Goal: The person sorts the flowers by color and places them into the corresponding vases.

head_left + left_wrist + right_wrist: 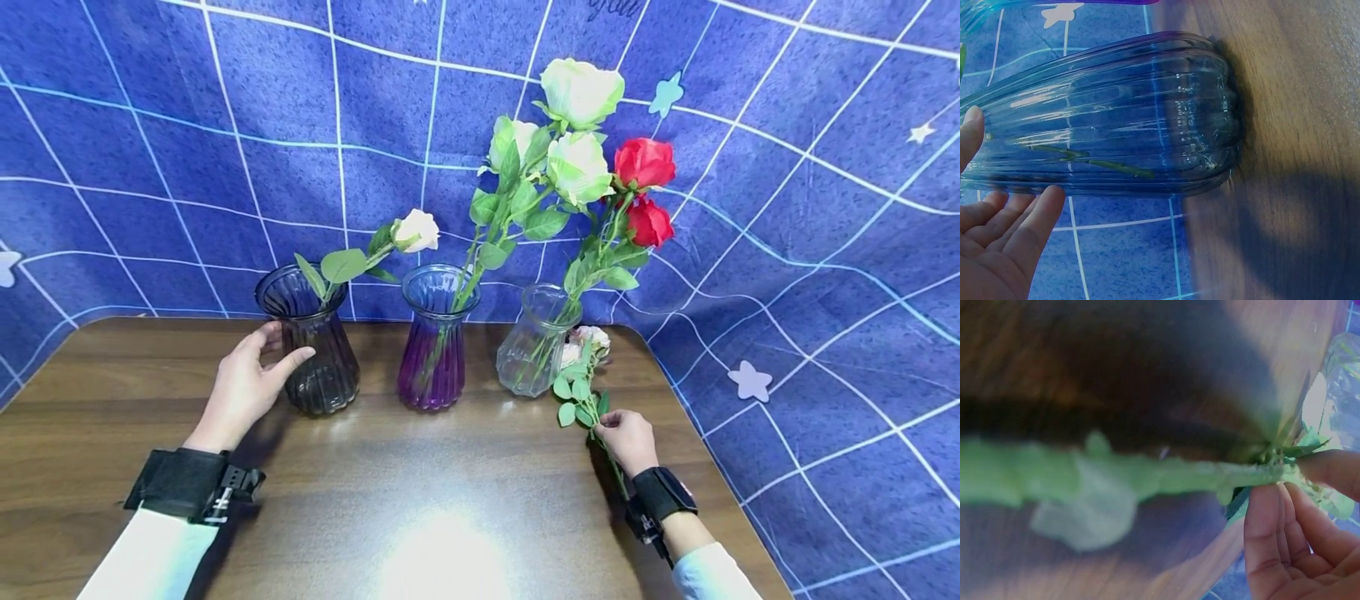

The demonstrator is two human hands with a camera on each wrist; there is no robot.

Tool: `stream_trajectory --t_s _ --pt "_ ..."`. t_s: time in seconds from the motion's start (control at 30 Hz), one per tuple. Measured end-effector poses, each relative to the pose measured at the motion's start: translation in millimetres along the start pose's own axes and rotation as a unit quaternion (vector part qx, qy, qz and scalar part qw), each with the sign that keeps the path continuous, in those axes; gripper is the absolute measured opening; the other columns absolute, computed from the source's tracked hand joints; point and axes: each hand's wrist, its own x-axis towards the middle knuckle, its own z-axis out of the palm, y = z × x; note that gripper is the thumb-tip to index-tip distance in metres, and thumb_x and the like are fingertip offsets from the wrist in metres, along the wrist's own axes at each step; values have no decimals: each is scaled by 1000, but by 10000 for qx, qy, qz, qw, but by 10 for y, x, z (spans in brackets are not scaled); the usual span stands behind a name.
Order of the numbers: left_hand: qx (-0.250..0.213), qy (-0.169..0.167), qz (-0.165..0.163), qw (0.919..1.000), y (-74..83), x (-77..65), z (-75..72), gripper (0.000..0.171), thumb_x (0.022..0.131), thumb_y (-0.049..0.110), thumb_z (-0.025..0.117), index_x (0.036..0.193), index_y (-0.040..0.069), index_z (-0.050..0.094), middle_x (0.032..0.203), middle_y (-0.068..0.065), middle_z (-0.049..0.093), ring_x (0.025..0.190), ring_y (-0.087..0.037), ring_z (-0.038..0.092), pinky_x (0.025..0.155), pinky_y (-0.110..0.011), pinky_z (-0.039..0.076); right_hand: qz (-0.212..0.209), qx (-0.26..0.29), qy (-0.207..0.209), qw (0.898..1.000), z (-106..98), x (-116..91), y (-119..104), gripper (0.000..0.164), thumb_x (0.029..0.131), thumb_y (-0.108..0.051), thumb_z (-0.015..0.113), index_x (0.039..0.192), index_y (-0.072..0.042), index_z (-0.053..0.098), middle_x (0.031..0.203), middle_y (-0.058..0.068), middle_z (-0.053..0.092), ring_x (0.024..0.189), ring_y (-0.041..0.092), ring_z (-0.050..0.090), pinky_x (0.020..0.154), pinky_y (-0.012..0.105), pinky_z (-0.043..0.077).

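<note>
On the left stands a dark grey fluted glass vase holding one white rose. My left hand holds its left side, the thumb across the front and the fingers toward the back. In the left wrist view the vase shows the rose's stem through its glass. At the right, my right hand pinches the green stem of a pale pink flower spray. Its blooms are beside the clear vase. The right wrist view shows thumb and fingers of the hand closed on the stem.
A blue-to-purple vase with white-green roses stands in the middle. Right of it, a clear glass vase holds red roses. A blue patterned cloth rises behind the wooden table.
</note>
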Motion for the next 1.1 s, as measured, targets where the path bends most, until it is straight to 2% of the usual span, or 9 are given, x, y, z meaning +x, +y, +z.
stream_trajectory --t_s 0.43,0.67,0.93,1.1 --pt "77 -8 33 10000 -21 -18 16 62 88 35 63 126 -11 46 117 -32 54 109 -44 54 85 -45 48 108 -316 -26 9994 -10 23 -82 20 77 -20 68 83 -1 71 84 16 70 79 32 64 70 43 50" --pt "63 0 52 10000 -27 -13 29 62 88 35 64 127 -10 46 118 -32 54 109 -43 54 85 -44 49 32 -462 -101 9989 -54 23 -71 20 76 -18 66 84 0 71 87 18 70 80 34 64 69 43 49" --pt "76 17 79 9999 -38 -20 23 62 88 34 64 127 -10 46 117 -32 54 108 -43 54 84 -45 48 45 -109 60 9999 -205 -27 -63 23 79 -18 66 89 2 71 92 20 70 88 38 63 76 44 48" --pt "71 76 111 9999 -29 -2 10 61 88 34 64 126 -10 47 116 -32 55 108 -43 55 84 -44 48 119 129 235 9996 -333 -66 -83 24 81 -18 65 93 1 72 91 17 71 88 34 63 75 40 48"
